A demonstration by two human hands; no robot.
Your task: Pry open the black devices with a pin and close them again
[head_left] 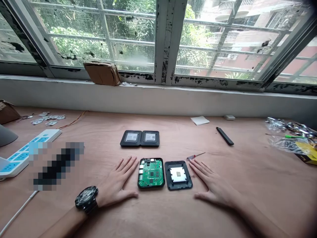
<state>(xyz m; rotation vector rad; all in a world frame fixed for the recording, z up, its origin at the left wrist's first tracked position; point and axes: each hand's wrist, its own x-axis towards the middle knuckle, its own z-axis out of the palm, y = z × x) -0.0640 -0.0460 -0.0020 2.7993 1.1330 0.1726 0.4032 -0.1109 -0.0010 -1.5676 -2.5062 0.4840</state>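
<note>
My left hand (121, 181) lies flat on the table with its fingers spread, just left of a black case half holding a green circuit board (151, 174). To the right of the board sits a black case cover (178, 184) with a silvery plate (174, 172) inside it. Beyond the cover my right hand (210, 183) also rests flat, fingers apart and empty. Close to its fingertips is a small screwdriver (195, 156) with a clear and reddish handle. Behind the board, two black square pieces with white labels (131, 136) (150, 137) lie side by side.
A white power strip (18, 155) and a blurred-out dark object (58, 167) are at left. A black bar (225, 136) and a white paper pad (199, 120) lie at right. Plastic bags with metal parts (288, 143) crowd the right edge. A cardboard piece (102, 73) stands on the windowsill.
</note>
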